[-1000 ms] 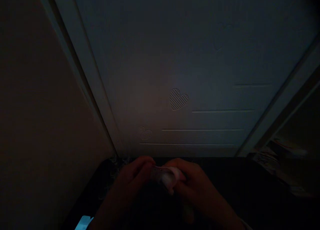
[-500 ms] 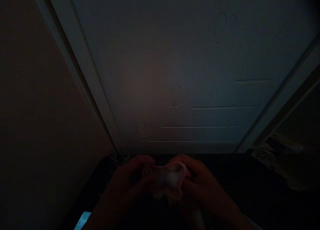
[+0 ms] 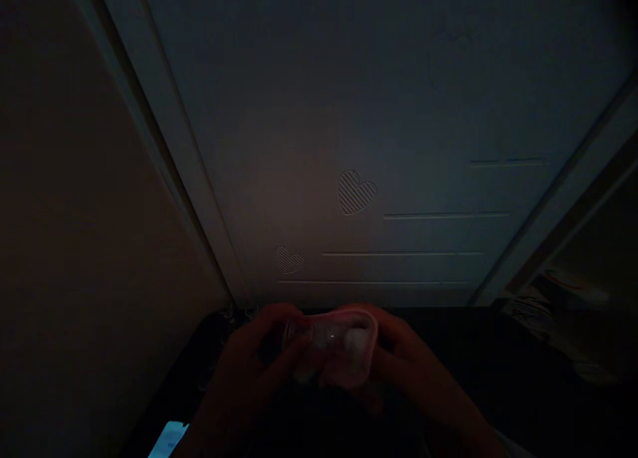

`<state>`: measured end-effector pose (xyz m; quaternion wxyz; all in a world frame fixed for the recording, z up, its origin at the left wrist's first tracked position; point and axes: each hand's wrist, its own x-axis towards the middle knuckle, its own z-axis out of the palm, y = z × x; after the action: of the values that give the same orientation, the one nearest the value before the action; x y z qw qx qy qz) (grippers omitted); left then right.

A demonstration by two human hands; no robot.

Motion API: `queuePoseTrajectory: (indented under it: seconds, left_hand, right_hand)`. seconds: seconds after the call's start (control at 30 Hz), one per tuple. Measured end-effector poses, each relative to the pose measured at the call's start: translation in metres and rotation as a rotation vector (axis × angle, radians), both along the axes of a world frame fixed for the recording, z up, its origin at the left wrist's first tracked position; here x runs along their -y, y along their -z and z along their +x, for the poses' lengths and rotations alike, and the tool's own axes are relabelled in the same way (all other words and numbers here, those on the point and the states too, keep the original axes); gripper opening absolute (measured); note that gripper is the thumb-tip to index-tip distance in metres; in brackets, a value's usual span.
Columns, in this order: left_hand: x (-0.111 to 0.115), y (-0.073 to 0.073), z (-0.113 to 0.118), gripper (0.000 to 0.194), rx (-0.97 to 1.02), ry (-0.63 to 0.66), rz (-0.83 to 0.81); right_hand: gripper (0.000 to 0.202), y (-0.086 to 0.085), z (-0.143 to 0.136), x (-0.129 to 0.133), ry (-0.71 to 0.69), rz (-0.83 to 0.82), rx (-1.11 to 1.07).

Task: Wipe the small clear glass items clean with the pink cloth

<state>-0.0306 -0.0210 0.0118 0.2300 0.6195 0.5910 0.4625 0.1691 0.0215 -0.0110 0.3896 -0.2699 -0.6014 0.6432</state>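
Low in the middle of the head view, my left hand point(image 3: 259, 358) and my right hand point(image 3: 406, 358) hold a translucent, pink-edged thing point(image 3: 349, 365) between them. It looks soft or pouch-like, with a rounded pink rim at its right end and something whitish point(image 3: 355, 342) inside. My left fingers close on its left end, where a clear part catches the light. My right fingers curl round its right side from behind. The scene is very dark, and I cannot make out its exact kind.
A pale door point(image 3: 299, 145) with embossed hearts and grooves rises ahead, with a wall point(image 3: 74, 212) to its left. A lit phone screen point(image 3: 168, 439) glows at lower left. Crumpled items point(image 3: 558, 332) lie dimly at right on the dark surface.
The pink-edged thing has spread and turned, so its rounded rim and clear part show more. My hands stay nearly in place. Whitish material below it at right no longer shows.
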Motion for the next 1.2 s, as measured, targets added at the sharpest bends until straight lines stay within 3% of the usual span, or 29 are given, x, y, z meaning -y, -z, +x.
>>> queuePoseTrajectory:
  seconds: [0.2,0.47,0.73,0.97,1.2]
  left_hand:
    - [-0.002,0.001,0.0,0.013,-0.015,-0.005,0.001]
    - [0.001,0.0,0.003,0.013,-0.003,-0.059,0.031]
    - [-0.001,-0.002,0.004,0.007,-0.065,-0.068,0.059]
    - [-0.004,0.002,0.001,0.011,-0.103,0.007,0.063]
    - [-0.005,0.006,-0.002,0.016,-0.185,-0.022,0.115]
  right_hand:
    - [0.042,0.003,0.001,-0.001,-0.024,-0.022,0.0]
    - [0.036,0.005,0.004,-0.005,0.018,0.074,-0.031]
    - [0.032,0.006,0.002,-0.009,0.075,0.018,-0.101]
    - [0.029,0.03,0.011,-0.03,-0.077,0.247,-0.068]
    - [0.034,0.021,-0.006,-0.015,0.038,0.278,0.003]
